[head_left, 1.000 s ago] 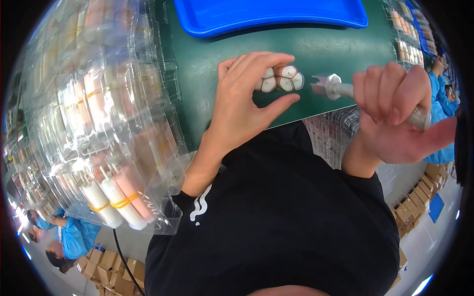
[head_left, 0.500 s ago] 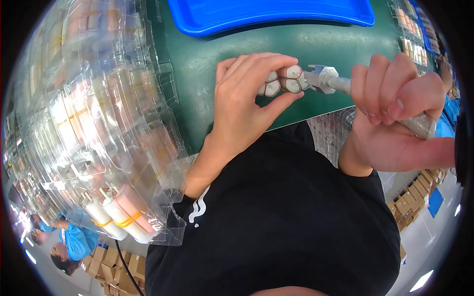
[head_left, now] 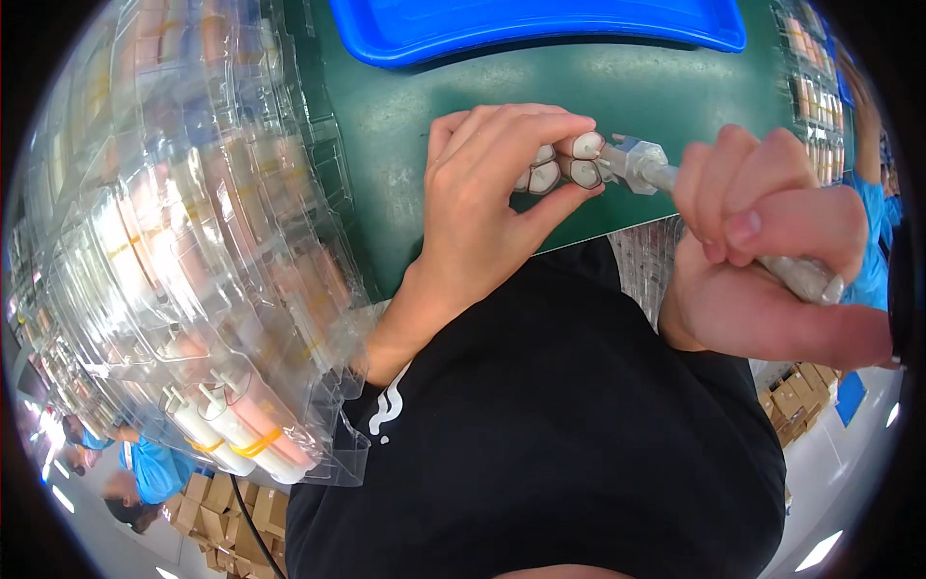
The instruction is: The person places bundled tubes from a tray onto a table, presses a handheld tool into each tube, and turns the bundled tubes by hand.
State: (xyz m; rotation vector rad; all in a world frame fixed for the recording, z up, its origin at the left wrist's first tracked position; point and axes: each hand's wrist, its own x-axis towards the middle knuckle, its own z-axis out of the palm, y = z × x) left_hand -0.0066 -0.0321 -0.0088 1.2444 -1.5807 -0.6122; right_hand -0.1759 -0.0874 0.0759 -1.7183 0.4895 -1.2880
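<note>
My left hand [head_left: 482,188] is closed around a bunch of several white cylinders [head_left: 586,175], their round ends with dark rims facing right. The lengths of the cylinders are hidden behind my fingers. In my right hand [head_left: 772,227] is a pale rod-like tool [head_left: 642,166] with a faceted, nut-shaped head and a handle that looks wrapped in clear film. A narrow prong at its tip reaches the nearest cylinder ends; whether it touches them I cannot tell. Both hands are over the near edge of the green table [head_left: 463,92].
A blue tray [head_left: 550,39] lies at the far side. On the left rises a tall stack of clear plastic trays [head_left: 318,183], holding white and pink cylinders [head_left: 253,446] with orange bands. More filled trays [head_left: 815,101] stand far right. People in blue and cardboard boxes [head_left: 227,521] show beyond.
The tool and my right hand have shifted, the fist a little lower and the handle angled more steeply. My left hand with the cylinders has moved slightly right.
</note>
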